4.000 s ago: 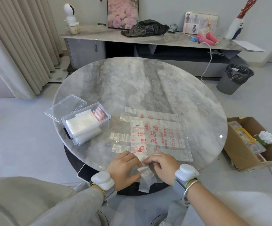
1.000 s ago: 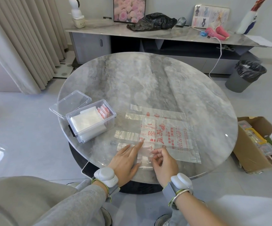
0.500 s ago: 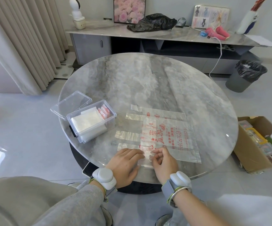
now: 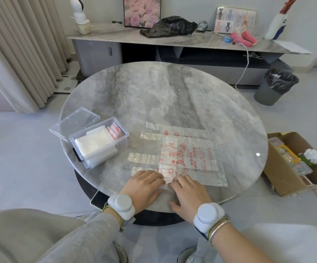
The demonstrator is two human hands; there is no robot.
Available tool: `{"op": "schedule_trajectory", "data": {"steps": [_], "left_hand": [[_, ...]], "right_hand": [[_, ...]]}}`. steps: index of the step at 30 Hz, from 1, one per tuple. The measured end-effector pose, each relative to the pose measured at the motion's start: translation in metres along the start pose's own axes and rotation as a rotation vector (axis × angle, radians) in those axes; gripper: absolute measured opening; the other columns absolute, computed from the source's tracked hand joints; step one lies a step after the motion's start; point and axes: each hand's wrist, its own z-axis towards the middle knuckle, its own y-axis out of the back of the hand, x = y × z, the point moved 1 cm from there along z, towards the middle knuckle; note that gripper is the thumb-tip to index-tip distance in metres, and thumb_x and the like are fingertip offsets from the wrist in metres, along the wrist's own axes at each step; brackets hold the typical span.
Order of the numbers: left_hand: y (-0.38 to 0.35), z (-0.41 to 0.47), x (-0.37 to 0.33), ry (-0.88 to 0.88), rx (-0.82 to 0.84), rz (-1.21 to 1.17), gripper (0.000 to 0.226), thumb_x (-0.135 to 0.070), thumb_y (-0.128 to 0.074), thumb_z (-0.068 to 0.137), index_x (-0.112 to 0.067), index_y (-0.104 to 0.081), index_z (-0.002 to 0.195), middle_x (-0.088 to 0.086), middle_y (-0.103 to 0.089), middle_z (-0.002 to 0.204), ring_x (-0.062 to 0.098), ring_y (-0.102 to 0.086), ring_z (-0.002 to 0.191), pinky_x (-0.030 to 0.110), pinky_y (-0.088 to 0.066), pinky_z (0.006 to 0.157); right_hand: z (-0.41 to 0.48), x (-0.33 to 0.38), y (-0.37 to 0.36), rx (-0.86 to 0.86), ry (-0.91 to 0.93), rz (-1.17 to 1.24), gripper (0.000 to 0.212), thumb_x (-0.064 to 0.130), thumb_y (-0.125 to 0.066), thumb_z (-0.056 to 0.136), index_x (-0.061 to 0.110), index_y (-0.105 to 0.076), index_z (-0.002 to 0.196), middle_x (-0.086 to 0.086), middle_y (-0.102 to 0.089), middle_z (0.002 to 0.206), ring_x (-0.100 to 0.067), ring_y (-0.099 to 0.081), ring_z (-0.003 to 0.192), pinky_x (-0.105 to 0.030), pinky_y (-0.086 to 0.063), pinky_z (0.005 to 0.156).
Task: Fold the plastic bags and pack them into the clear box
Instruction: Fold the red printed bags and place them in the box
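1. As the left hand (image 4: 142, 184) pulled its fingers in from the long stretch of a second earlier, it settled beside the right hand (image 4: 189, 190) at the near edge of the table (image 4: 173, 95).
2. Both sets of fingers lay loosely bent, pressing down on the folded bag (image 4: 165, 179). The thumbs were out to the side, and nothing looked pinched.
3. That strip had dangled off the rim four seconds before. Now it was up on the marble and flattened, so the fold seemed nearly finished.
4. Just beyond the knuckles, the unfolded plastic bags (image 4: 190, 154) lay spread flat, with plenty of folding left to do.
5. Farther left, the clear box (image 4: 98, 149) stood open, its lid (image 4: 74, 122) behind it. Folded bags were already inside, and this one probably went there next.
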Motion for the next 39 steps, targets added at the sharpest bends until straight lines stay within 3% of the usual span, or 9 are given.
{"op": "schedule_trajectory", "data": {"steps": [4,11,16,20,22,24,27,34,39], "left_hand": [[0.001,0.001,0.000,0.071,-0.006,-0.075,0.021,-0.029,-0.050,0.091,-0.023,-0.069,0.099,-0.009,-0.065,0.108,0.013,-0.063,0.097,0.030,-0.052,0.080],[0.011,-0.003,-0.003,0.157,0.057,-0.217,0.047,-0.060,-0.058,0.086,-0.024,-0.061,0.117,-0.006,-0.055,0.128,0.011,-0.051,0.116,0.028,-0.042,0.095],[0.012,-0.004,0.002,0.220,0.054,-0.241,0.054,-0.049,-0.066,0.079,-0.024,-0.054,0.126,-0.008,-0.054,0.126,0.012,-0.049,0.120,0.031,-0.041,0.099],[0.014,-0.003,0.000,0.292,-0.044,-0.253,0.037,-0.046,-0.066,0.076,-0.024,-0.064,0.105,-0.020,-0.057,0.101,0.004,-0.049,0.105,0.026,-0.042,0.090],[0.015,-0.002,-0.004,0.362,-0.049,-0.285,0.039,-0.053,-0.063,0.074,-0.027,-0.066,0.102,-0.035,-0.047,0.088,0.000,-0.048,0.091,0.022,-0.042,0.082],[0.017,-0.001,-0.008,0.481,0.011,-0.342,0.049,-0.065,-0.058,0.074,-0.030,-0.062,0.108,-0.033,-0.054,0.081,-0.001,-0.051,0.082,0.013,-0.040,0.074],[0.015,-0.002,-0.010,0.624,0.064,-0.425,0.046,-0.065,-0.062,0.080,-0.031,-0.056,0.111,-0.020,-0.067,0.077,-0.002,-0.054,0.067,0.011,-0.038,0.063],[0.018,-0.004,-0.009,0.824,0.063,-0.484,0.032,-0.059,-0.062,0.084,-0.036,-0.056,0.106,-0.024,-0.068,0.083,-0.004,-0.054,0.057,0.017,-0.045,0.060],[0.016,-0.002,-0.007,0.818,0.119,-0.450,0.028,-0.052,-0.062,0.088,-0.033,-0.058,0.108,-0.020,-0.067,0.083,-0.005,-0.052,0.057,0.018,-0.047,0.063]], "right_hand": [[0.008,-0.002,-0.013,-0.170,-0.010,-0.036,0.027,0.022,-0.082,0.054,0.019,-0.068,0.078,0.004,-0.057,0.080,-0.017,-0.058,0.071,-0.027,-0.047,0.049],[0.011,-0.012,-0.015,-0.283,-0.038,0.230,0.004,0.017,-0.068,0.073,0.019,-0.067,0.076,0.008,-0.059,0.086,-0.017,-0.057,0.084,-0.028,-0.050,0.060],[0.008,-0.008,0.004,-0.306,-0.188,0.511,0.021,0.038,-0.046,0.073,0.020,-0.057,0.072,0.010,-0.057,0.077,-0.012,-0.051,0.076,-0.027,-0.044,0.061],[0.005,-0.007,0.008,-0.251,-0.300,0.763,0.015,0.046,-0.043,0.072,0.032,-0.044,0.066,0.001,-0.053,0.057,-0.018,-0.050,0.055,-0.035,-0.040,0.054],[0.007,-0.007,0.006,-0.188,-0.365,0.814,0.013,0.038,-0.050,0.079,0.031,-0.045,0.069,0.003,-0.053,0.054,-0.016,-0.049,0.052,-0.034,-0.040,0.054],[0.013,-0.008,0.003,-0.123,-0.407,0.809,0.010,0.028,-0.052,0.088,0.029,-0.049,0.079,0.003,-0.055,0.056,-0.016,-0.051,0.055,-0.035,-0.042,0.057],[0.024,-0.010,-0.001,-0.040,-0.411,0.733,0.002,0.031,-0.046,0.094,0.030,-0.047,0.094,-0.001,-0.060,0.067,-0.021,-0.058,0.064,-0.039,-0.047,0.065],[0.044,-0.010,-0.008,0.156,-0.661,0.647,0.019,0.033,-0.038,0.094,0.019,-0.046,0.105,-0.004,-0.059,0.090,-0.028,-0.055,0.082,-0.033,-0.040,0.070],[0.040,-0.013,-0.008,0.139,-0.795,0.774,0.036,0.043,-0.036,0.079,0.015,-0.056,0.089,-0.005,-0.064,0.081,-0.029,-0.066,0.071,-0.041,-0.054,0.076]]}}
